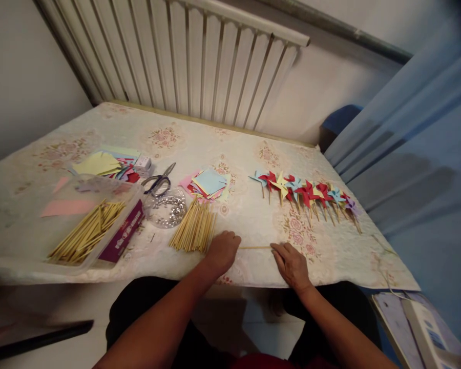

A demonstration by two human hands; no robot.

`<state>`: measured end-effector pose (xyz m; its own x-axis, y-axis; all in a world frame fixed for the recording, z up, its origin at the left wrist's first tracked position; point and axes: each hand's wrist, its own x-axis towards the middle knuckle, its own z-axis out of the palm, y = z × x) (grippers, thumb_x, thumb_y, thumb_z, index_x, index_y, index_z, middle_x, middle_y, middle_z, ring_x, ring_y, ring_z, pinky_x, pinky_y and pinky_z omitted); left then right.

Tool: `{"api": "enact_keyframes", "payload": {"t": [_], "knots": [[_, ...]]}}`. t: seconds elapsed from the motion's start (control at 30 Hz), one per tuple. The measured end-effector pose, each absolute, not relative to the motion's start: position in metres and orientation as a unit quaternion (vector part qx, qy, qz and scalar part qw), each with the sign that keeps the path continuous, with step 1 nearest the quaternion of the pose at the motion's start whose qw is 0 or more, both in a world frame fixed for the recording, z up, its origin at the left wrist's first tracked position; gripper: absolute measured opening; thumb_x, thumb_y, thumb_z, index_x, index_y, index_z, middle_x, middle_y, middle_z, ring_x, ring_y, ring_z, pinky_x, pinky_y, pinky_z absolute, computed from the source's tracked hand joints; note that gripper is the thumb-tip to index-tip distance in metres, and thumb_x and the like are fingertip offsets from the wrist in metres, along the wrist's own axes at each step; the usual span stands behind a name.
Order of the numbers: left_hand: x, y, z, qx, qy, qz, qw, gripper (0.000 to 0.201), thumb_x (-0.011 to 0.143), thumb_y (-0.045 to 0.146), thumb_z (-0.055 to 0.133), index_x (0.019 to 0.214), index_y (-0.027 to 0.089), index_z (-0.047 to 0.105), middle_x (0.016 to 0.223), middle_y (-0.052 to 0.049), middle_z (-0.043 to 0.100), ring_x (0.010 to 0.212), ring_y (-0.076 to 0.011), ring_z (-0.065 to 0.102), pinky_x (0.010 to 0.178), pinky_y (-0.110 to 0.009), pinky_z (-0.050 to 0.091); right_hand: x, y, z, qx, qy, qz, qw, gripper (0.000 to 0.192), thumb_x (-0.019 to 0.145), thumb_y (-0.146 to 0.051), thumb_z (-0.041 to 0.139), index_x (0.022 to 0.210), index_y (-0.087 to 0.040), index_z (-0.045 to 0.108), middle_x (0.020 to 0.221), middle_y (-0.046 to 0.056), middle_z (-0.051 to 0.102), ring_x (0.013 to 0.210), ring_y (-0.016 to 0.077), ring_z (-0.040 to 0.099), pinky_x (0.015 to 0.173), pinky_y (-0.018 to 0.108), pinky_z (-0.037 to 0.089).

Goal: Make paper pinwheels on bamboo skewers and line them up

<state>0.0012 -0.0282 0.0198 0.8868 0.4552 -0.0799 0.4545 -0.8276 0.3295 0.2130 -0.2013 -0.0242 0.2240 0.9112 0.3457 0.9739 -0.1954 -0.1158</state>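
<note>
wooden, thin and pale, a single stick (254,247) is pinched flat on the floral tablecloth (253,215) between the left hand (223,251) and right hand (292,264), beside a loose bundle of sticks (194,228).

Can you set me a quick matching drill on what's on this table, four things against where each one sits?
Things:
1. single stick
2. scissors
3. row of paper pinwheels
4. sticks in the clear plastic tub

Places:
A. far left of the table
B. between left hand and right hand
C. right side, towards the blue curtain
D. behind the round dish of silvery beads

Pairs: 1-B, 2-D, 3-C, 4-A
</note>
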Motion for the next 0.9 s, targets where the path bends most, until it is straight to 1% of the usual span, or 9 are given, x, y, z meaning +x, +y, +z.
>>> {"api": "enact_keyframes", "payload": {"t": [0.17,0.33,0.5,0.57,0.63,0.73,0.8,0.83,0.9], "knots": [[0.0,-0.026,0.017,0.961,0.216,0.025,0.17,0.022,0.089,0.012,0.037,0.091,0.016,0.059,0.099,-0.011,0.06,0.096,-0.0232,0.051,0.08,-0.036,0.042,0.214,-0.202,-0.027,-0.762,-0.619,-0.098,0.161,0.026,0.094,-0.03,0.047,0.109,-0.02,0.067,0.086,0.007,0.062,0.076,0.0176,0.06,0.069,0.027,0.046],[0.003,-0.024,0.013,0.954,0.235,0.058,0.179,0.022,0.088,0.011,0.037,0.091,0.016,0.059,0.1,-0.01,0.059,0.099,-0.023,0.049,0.083,-0.036,0.042,0.215,-0.202,-0.029,-0.756,-0.621,-0.097,0.181,0.023,0.092,-0.027,0.049,0.103,-0.02,0.067,0.082,0.006,0.062,0.075,0.0177,0.059,0.069,0.028,0.045],[0.01,-0.019,0.002,0.926,0.27,0.116,0.235,0.022,0.084,0.005,0.04,0.088,0.016,0.058,0.099,-0.01,0.058,0.099,-0.022,0.05,0.086,-0.035,0.043,0.214,-0.201,-0.029,-0.755,-0.614,-0.072,0.219,0.018,0.092,-0.027,0.048,0.093,-0.018,0.064,0.084,0.006,0.064,0.079,0.0185,0.06,0.074,0.029,0.046],[0.014,-0.016,-0.003,0.891,0.3,0.17,0.294,0.021,0.081,0.005,0.043,0.092,0.016,0.057,0.101,-0.01,0.058,0.099,-0.0208,0.052,0.089,-0.035,0.043,0.212,-0.199,-0.029,-0.772,-0.584,-0.06,0.242,0.018,0.091,-0.028,0.048,0.089,-0.019,0.062,0.083,0.006,0.065,0.077,0.0185,0.06,0.073,0.03,0.045],[0.017,-0.013,-0.004,0.826,0.354,0.221,0.38,0.02,0.079,0.007,0.048,0.096,0.015,0.056,0.099,-0.009,0.059,0.096,-0.0189,0.054,0.088,-0.034,0.044,0.206,-0.195,-0.029,-0.796,-0.535,-0.051,0.278,0.018,0.09,-0.031,0.049,0.086,-0.019,0.062,0.079,0.004,0.064,0.072,0.0179,0.06,0.07,0.029,0.045],[0.021,-0.009,0.0,0.656,0.423,0.242,0.576,0.021,0.078,0.014,0.053,0.098,0.015,0.054,0.086,-0.005,0.06,0.076,-0.0146,0.06,0.073,-0.03,0.048,0.189,-0.185,-0.029,-0.814,-0.464,-0.041,0.347,0.019,0.088,-0.033,0.05,0.081,-0.018,0.061,0.071,0.002,0.062,0.063,0.0159,0.056,0.063,0.028,0.043],[0.022,-0.008,0.005,0.539,0.397,0.236,0.705,0.023,0.077,0.019,0.056,0.099,0.015,0.053,0.081,-0.003,0.06,0.063,-0.0115,0.059,0.061,-0.026,0.046,0.172,-0.176,-0.029,-0.805,-0.457,-0.017,0.377,0.02,0.088,-0.033,0.05,0.079,-0.018,0.061,0.069,0.001,0.061,0.061,0.0148,0.054,0.061,0.026,0.042],[0.021,-0.007,0.008,0.498,0.37,0.237,0.748,0.024,0.076,0.022,0.058,0.098,0.015,0.053,0.08,-0.003,0.061,0.059,-0.01,0.058,0.056,-0.024,0.044,0.163,-0.172,-0.029,-0.8,-0.461,-0.007,0.384,0.02,0.088,-0.033,0.049,0.078,-0.018,0.06,0.067,0.001,0.06,0.06,0.0144,0.053,0.06,0.026,0.042],[0.02,-0.006,0.011,0.46,0.325,0.25,0.788,0.022,0.074,0.027,0.06,0.091,0.015,0.053,0.079,-0.003,0.063,0.053,-0.0069,0.054,0.05,-0.021,0.038,0.148,-0.164,-0.028,-0.792,-0.476,0.014,0.382,0.021,0.088,-0.032,0.048,0.079,-0.018,0.06,0.067,0.001,0.06,0.059,0.0142,0.053,0.059,0.025,0.041]]}}
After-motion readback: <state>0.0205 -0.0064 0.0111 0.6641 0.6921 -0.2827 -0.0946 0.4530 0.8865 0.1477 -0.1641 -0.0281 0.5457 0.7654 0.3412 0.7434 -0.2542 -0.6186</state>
